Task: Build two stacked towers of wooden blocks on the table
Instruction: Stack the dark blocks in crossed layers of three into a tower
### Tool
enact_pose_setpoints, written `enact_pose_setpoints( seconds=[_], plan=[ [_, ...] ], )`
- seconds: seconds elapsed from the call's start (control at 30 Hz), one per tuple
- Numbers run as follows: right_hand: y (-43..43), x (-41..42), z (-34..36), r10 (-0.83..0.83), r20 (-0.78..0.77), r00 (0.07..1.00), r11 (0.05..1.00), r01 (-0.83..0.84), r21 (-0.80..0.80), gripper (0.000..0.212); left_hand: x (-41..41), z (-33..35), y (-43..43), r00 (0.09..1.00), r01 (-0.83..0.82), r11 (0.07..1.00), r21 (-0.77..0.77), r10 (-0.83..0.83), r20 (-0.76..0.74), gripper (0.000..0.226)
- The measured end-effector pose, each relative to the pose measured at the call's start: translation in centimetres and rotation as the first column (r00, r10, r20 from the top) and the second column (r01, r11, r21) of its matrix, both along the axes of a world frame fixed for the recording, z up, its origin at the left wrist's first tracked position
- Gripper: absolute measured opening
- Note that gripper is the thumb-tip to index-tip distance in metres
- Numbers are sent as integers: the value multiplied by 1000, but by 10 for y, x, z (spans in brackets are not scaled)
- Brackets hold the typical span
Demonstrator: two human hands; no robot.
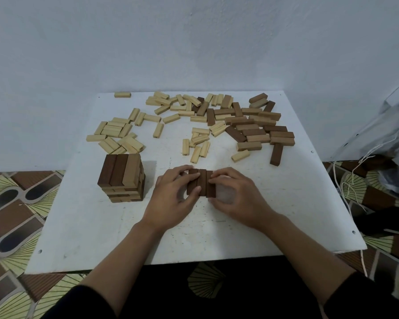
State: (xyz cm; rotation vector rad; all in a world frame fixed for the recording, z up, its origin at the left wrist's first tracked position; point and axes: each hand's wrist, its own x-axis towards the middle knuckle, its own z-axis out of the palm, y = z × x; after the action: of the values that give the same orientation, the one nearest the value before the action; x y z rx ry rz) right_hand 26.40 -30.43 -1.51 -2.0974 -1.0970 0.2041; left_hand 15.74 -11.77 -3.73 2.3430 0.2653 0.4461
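Note:
A tower of brown wooden blocks (pixel 122 178), several layers high, stands on the left of the white table (pixel 274 203). To its right, three dark brown blocks (pixel 202 181) lie flat side by side on the table. My left hand (pixel 171 199) presses against their left side, thumb and fingers curled around the outer block. My right hand (pixel 237 196) presses against their right side. Many loose pale blocks (pixel 118 134) and loose brown blocks (pixel 256 127) lie scattered across the far half of the table.
A single pale block (pixel 122 95) lies at the far left corner by the wall. A plastic bag with white strings (pixel 387 143) sits off the table's right edge. A patterned floor mat (pixel 14 215) surrounds the table.

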Motion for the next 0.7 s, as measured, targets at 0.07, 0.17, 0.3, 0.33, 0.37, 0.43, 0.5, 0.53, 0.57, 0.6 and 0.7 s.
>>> enact_pose_setpoints(
  seconds=[0.07, 0.17, 0.3, 0.33, 0.37, 0.43, 0.5, 0.53, 0.57, 0.6, 0.7],
  plan=[
    [0, 4, 1, 17, -62, 998, 999, -19, -37, 66, -1, 2, 0, 999, 4, 1000, -22, -5, -31, 45],
    [4, 13, 5, -2, -176, 984, 996, -14, -89, 87, -3, 6, 3, 996, 41, 997, -61, -46, -76, 61],
    [12, 23, 8, -21, -181, 983, 987, -8, -159, 90, -5, 8, 9, 990, 107, 992, -69, -112, -86, 74],
    [14, 24, 8, -8, -176, 984, 988, -20, -156, 85, -5, 8, 11, 990, 112, 992, -64, -117, -80, 73],
    [16, 26, 8, 7, -176, 984, 988, -34, -154, 82, -4, 7, 12, 990, 116, 992, -56, -120, -78, 72],
    [18, 30, 8, 27, -180, 983, 984, -58, -168, 78, -3, 6, 14, 988, 127, 991, -41, -130, -86, 71],
    [20, 36, 11, 51, -166, 985, 976, -85, -202, 76, -3, 4, 15, 988, 132, 991, -35, -134, -78, 71],
    [20, 37, 12, 70, -150, 986, 968, -104, -227, 76, -3, 4, 14, 989, 128, 991, -40, -130, -70, 73],
    [21, 38, 13, 88, -134, 987, 960, -120, -251, 76, -3, 4, 13, 990, 121, 992, -42, -124, -67, 74],
    [22, 39, 14, 100, -129, 987, 954, -132, -270, 76, -3, 4, 13, 990, 116, 993, -36, -119, -69, 76],
    [24, 39, 16, 118, -177, 977, 946, -165, -281, 75, -2, 3, 12, 988, 121, 993, -13, -122, -91, 76]
  ],
)
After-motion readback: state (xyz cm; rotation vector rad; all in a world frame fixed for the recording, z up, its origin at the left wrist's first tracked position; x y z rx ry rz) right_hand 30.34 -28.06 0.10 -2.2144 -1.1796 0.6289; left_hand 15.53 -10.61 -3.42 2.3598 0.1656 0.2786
